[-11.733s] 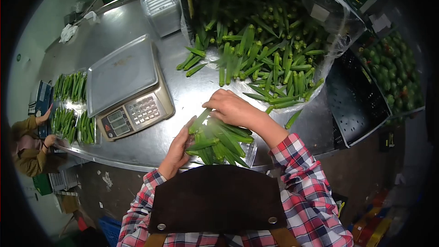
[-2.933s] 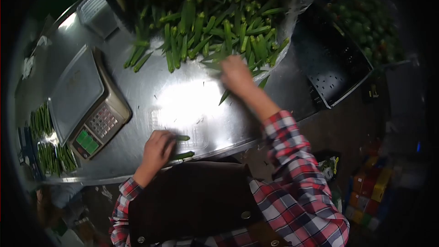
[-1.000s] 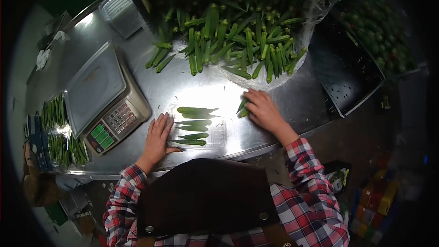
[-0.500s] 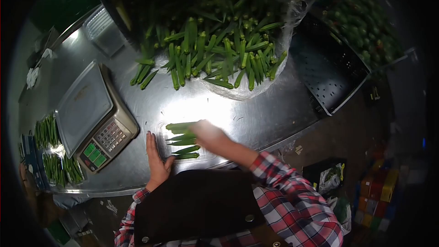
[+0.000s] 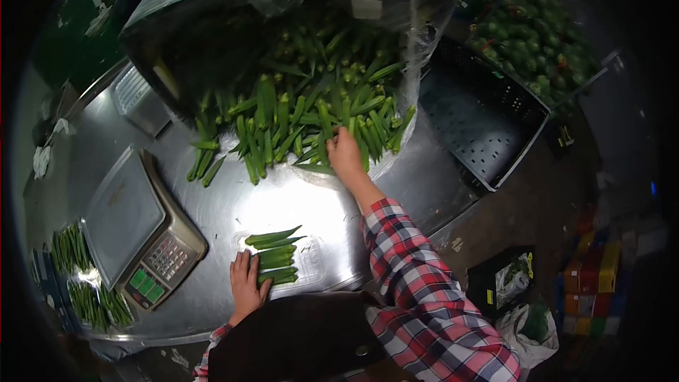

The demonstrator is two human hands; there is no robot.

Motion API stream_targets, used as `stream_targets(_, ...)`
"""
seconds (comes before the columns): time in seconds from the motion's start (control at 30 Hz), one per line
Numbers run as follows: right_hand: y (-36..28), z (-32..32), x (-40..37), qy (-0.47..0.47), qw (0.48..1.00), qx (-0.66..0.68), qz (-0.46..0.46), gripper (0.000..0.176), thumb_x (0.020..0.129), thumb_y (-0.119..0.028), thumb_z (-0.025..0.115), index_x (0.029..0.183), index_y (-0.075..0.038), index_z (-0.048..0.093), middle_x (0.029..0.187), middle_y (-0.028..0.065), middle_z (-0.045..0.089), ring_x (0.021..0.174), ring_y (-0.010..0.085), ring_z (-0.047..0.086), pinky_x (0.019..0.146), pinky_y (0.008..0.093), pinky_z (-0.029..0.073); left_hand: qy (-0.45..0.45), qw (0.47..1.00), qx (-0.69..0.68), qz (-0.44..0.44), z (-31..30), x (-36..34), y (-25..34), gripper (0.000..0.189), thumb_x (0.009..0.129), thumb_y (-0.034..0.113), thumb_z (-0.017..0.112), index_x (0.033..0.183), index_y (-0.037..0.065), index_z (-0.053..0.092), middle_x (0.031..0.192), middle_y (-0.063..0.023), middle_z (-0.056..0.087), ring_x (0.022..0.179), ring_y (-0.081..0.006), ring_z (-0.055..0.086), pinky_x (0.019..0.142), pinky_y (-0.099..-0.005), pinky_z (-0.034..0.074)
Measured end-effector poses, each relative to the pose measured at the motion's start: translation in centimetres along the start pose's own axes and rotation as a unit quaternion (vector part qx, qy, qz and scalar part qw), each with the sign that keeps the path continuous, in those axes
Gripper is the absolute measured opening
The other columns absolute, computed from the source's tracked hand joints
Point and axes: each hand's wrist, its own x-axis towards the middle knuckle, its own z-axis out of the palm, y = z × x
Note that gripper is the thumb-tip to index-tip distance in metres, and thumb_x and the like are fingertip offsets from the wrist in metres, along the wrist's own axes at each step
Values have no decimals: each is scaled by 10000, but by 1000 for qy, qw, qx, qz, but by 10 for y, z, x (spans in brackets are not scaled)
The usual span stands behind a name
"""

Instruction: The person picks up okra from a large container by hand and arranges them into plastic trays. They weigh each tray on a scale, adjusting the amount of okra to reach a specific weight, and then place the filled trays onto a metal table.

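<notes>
Head view showed slim, ridged okra pods [image 5: 276, 262], green and tapering to points, laid side by side in a shallow clear plastic tray [image 5: 311, 263] on a smooth steel table [image 5: 233, 201], whose brushed surface threw back a white glare; beyond them a loose heap of okra [image 5: 269, 127] spilled from a container lined with crinkled, translucent film [image 5: 417, 49], with a perforated black plastic crate [image 5: 481, 120] to its right and a scale [image 5: 170, 255] with a flat metal pan to the left of the tray; the left hand [image 5: 245, 284] rested low at the tray's left end, fingers extended and slightly bent beside the row, thumb spread near the lowest pod, clasping nothing; the right hand [image 5: 343, 155] stretched forward, its plaid-sleeved arm slanting up from the lower right and its fingers curled among pods at the heap's near edge, though whether they gripped one could not be told; half a second earlier that hand had been a blur over the tray, and the row now looked fuller, with narrower gaps.
</notes>
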Motion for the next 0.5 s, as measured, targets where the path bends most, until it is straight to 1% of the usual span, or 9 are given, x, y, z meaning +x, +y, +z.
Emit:
stream_targets(0.07,17,6,-5,30,997,8,-67,242,777,-56,588,999,28,541,903,193,563,794,332,564,715,382,461,-3,1000,0,-1,0,0,1,643,729,249,668,1282,36,418,1371,-189,331,1266,-393,292,1031,-522,218)
stream_targets(0.1,20,-2,-10,54,995,24,-83,217,779,-50,577,982,27,561,900,189,557,786,323,559,712,381,458,-4,1000,-3,-3,0,0,1,645,728,248,668,1282,34,417,1372,-190,330,1266,-393,290,1032,-521,217)
stream_targets(0.2,33,-46,-29,53,997,-34,-49,260,774,-64,596,1014,21,546,985,195,538,890,324,537,777,375,441,-9,1000,-10,-8,-1,1,1,656,725,244,667,1288,30,408,1372,-198,322,1271,-390,285,1040,-512,211)
stream_targets(0.3,43,-76,-35,76,984,-156,-30,480,743,-146,671,1158,1,482,1105,198,491,1016,339,482,863,398,398,-14,1000,-15,-7,-1,0,0,667,726,247,666,1295,26,398,1374,-200,315,1274,-386,279,1046,-507,204)
stream_targets(0.4,32,-81,-25,96,975,-197,-41,793,677,-240,745,1319,-31,330,1171,206,444,1070,359,439,911,443,354,-12,1000,-13,1,-1,1,0,680,727,252,666,1303,24,386,1376,-200,310,1277,-382,274,1050,-506,197)
stream_targets(0.5,36,-59,-14,87,954,-279,-61,984,623,-304,782,1380,-31,216,1165,215,438,1053,360,449,890,459,364,-19,1000,-7,1,-3,0,0,690,724,256,667,1306,24,379,1378,-198,307,1278,-377,273,1050,-511,191)
